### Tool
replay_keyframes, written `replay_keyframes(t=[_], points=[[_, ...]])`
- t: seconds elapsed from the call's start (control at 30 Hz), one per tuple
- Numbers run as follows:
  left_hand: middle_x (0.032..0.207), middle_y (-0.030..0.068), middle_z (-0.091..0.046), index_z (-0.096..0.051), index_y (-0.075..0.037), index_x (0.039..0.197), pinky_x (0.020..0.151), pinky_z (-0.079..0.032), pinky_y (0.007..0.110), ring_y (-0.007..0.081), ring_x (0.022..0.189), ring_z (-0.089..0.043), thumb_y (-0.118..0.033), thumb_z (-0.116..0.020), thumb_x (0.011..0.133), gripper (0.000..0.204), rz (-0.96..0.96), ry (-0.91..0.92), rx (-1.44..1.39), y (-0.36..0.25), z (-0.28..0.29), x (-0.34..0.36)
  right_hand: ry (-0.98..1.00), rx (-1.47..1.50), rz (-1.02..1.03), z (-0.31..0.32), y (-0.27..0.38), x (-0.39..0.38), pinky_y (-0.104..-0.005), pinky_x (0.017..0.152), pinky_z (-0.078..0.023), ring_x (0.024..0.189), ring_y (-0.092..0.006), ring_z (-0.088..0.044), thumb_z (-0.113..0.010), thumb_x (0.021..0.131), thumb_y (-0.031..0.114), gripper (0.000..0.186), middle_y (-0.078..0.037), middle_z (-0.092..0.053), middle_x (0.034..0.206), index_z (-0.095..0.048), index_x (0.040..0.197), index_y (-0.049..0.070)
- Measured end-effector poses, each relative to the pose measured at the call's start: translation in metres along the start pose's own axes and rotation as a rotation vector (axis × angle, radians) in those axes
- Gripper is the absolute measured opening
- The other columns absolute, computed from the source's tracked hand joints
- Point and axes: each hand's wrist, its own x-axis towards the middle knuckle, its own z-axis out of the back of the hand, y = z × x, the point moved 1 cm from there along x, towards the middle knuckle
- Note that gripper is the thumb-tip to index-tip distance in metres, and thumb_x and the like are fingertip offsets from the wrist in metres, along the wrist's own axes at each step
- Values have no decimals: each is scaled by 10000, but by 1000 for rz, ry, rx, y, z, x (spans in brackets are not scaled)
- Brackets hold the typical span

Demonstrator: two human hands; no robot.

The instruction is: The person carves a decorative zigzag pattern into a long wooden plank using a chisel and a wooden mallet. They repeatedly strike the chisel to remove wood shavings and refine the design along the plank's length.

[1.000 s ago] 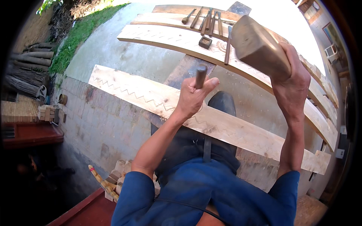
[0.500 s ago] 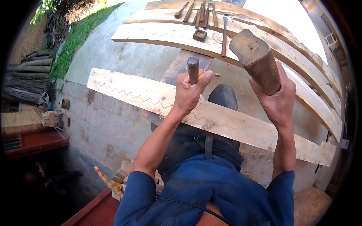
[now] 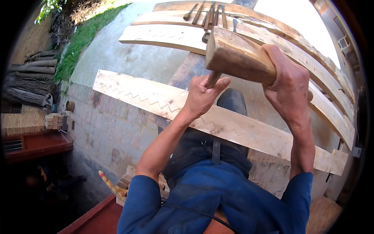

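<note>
Zigzag [image 3: 136, 94] looks part-done

The plank [image 3: 233, 124] runs ten to four o'clock, markings crisp toward ten, fainter toward four. Left hand [image 3: 200, 97], central, wraps fingers round a tool handle [image 3: 212, 79]; right hand [image 3: 287, 84], two o'clock, clasps a mallet [image 3: 239, 57].

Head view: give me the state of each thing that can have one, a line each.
Left hand, closed around the tool handle.
Tool handle, held, lower end hidden.
Right hand, closed on the mallet.
Mallet, held, contact with tool handle unclear.
Near plank, lying flat, zigzag-marked.
Hand tools, laid out on the far boards.
Logs, stacked.
</note>
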Motion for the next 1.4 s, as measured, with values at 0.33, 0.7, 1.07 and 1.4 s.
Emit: replay_keyframes(t=[0.33,0.7,1.07,1.4], points=[[588,-42,-293,-319,-168,657,449,-221,271,77,495,-261,-453,-600,1129,619,-117,-353,-355,-14,60,-5,-91,1093,-667,-6,-1,-75,-285,721,-572,817,-122,-701,-810,945,110,232,-52,-745,917,-713,1125,0],[574,-29,-302,-332,-157,660,438,-227,280,90,474,-289,-442,-605,1129,613,-33,-486,-368,-4,37,-7,108,955,-831,-51,-5,-124,-278,646,-533,717,-105,-656,-801,916,131,230,-49,-715,873,-711,1068,-16],[570,-28,-308,-338,-151,664,437,-233,277,85,476,-290,-385,-596,1142,592,-37,-474,-346,0,35,-4,110,967,-887,-57,-5,-125,-290,653,-530,710,-106,-644,-853,894,163,281,-54,-730,865,-708,1054,-17],[578,-43,-334,-374,-155,676,435,-250,262,68,482,-310,-375,-637,1126,566,-31,-435,-300,1,33,0,154,966,-906,-60,-7,-126,-296,695,-544,752,-112,-656,-859,885,175,308,-57,-732,885,-711,1076,-15]])
